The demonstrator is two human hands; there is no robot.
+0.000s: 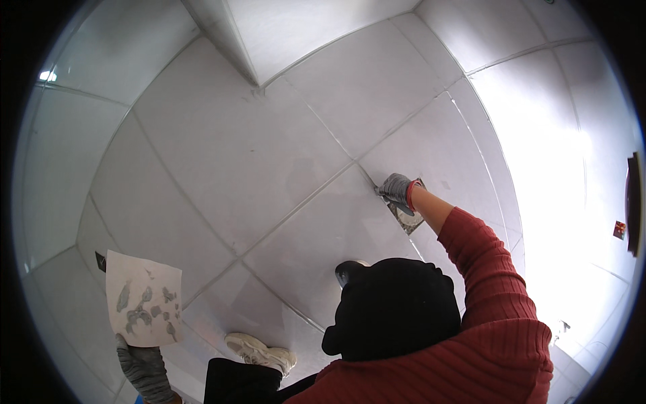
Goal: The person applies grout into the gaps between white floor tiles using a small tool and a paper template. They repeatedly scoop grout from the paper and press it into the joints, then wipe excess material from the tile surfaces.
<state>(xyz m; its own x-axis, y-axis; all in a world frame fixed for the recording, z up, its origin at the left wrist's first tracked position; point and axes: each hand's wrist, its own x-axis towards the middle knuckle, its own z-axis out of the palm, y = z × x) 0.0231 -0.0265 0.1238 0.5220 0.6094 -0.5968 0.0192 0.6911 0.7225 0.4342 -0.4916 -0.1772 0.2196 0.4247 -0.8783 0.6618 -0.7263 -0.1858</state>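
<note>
Your right hand (397, 190) — curled, its hold unclear — is nearer the seam (366, 176) slanting away leftward; your left hand (142, 363) grips the card (144, 297).

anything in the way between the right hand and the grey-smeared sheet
Nothing visible: in this view, only floor tiles show between the right hand and the sheet, held up by the left hand. The light shoe sits lower in the picture, off that line.
</note>
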